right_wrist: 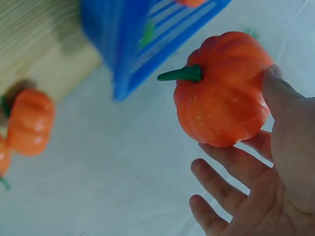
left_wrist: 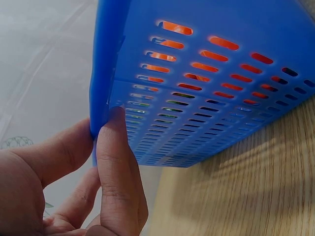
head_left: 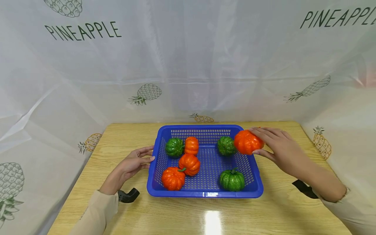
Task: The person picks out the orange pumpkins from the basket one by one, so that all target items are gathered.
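My right hand point(head_left: 280, 148) holds an orange toy pumpkin point(head_left: 248, 142) between thumb and fingers, over the right rim of a blue plastic basket point(head_left: 205, 194). In the right wrist view this pumpkin point(right_wrist: 224, 93) shows its green stem pointing at the basket. My left hand point(head_left: 136, 161) pinches the basket's left rim, thumb on one side and fingers on the other. Inside the basket, three orange pumpkins sit toward the left, including a front one point(head_left: 173, 178). Three green pumpkins are in there too: one at back left point(head_left: 174, 147), two on the right point(head_left: 232, 180).
The basket stands on a light wooden table point(head_left: 132, 209). In the right wrist view, more orange pumpkins point(right_wrist: 30, 123) lie outside the basket; the right hand mostly hides that spot in the head view. A white pineapple-print sheet point(head_left: 188, 65) hangs behind and at both sides.
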Demonstrator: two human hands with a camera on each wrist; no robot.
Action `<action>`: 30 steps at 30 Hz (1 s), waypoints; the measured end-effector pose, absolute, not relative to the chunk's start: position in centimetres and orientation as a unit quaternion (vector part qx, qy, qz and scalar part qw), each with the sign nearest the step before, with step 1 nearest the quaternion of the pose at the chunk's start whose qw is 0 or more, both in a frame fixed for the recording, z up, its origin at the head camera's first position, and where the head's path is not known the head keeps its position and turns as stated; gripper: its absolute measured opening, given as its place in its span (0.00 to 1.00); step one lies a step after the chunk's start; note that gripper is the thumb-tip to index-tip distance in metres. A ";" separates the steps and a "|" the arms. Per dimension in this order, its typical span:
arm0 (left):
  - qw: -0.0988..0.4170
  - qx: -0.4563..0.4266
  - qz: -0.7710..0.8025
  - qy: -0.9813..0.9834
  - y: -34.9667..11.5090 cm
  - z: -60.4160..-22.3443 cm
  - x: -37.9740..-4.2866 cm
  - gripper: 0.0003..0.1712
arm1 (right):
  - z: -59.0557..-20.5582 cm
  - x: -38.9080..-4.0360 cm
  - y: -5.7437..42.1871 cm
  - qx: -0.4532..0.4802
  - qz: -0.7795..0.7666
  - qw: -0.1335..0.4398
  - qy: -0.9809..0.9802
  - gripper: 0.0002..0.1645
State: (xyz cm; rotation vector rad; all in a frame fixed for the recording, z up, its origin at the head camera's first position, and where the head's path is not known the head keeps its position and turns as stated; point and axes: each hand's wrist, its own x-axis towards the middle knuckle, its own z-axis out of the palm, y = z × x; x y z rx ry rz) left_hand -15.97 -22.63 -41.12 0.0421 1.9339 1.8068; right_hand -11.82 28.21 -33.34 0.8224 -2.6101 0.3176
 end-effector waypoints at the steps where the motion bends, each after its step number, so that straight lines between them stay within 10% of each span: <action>1: 0.244 0.017 0.663 0.708 -22.7 -41.1 -16.0 0.39 | -33.5 -11.9 28.8 0.284 0.114 0.194 -0.932 0.43; 30: 0.245 0.013 0.668 0.702 -22.7 -41.2 -16.0 0.38 | -36.3 -13.1 40.6 0.117 0.095 0.158 -0.976 0.38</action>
